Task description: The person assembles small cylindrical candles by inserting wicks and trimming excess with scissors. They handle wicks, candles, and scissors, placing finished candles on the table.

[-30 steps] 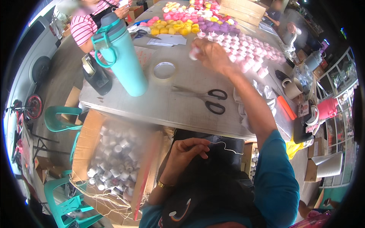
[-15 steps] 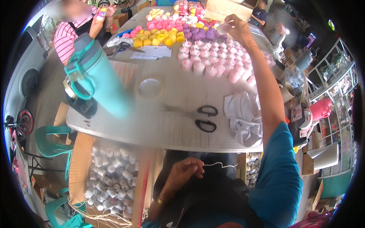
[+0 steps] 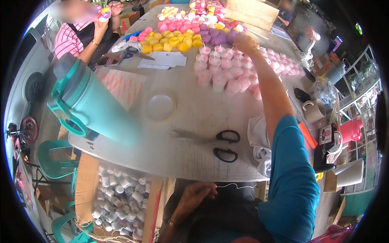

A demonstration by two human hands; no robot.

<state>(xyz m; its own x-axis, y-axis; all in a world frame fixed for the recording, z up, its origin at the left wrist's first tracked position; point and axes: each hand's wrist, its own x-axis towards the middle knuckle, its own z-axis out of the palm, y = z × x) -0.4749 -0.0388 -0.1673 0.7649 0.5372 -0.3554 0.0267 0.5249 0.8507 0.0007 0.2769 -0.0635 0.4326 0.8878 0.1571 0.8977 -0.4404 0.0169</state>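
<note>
Low in front of my body, my left hand (image 3: 194, 199) is closed with fingers pinched on a thin white string (image 3: 237, 184), whose free end trails right along the table edge. My right arm reaches far across the table. My right hand (image 3: 246, 43) is closed at the far edge of a dense group of pink and white candles (image 3: 219, 83), most with short wicks on top. What its fingers hold is hidden. Behind the candles lie purple pieces (image 3: 219, 37) and yellow pieces (image 3: 178, 42).
Black-handled scissors (image 3: 227, 146), a tape roll (image 3: 160, 107) and a teal bottle (image 3: 95, 105) are on the table. White cloth (image 3: 259, 131) lies beside my right arm. A carton (image 3: 87, 186) of white cylinders stands below left. Another person holds a small colourful piece (image 3: 104, 15).
My right hand has come down to the far edge of the candles; the whitish piece in it no longer shows. My left hand still pinches the string. The view has shifted.
</note>
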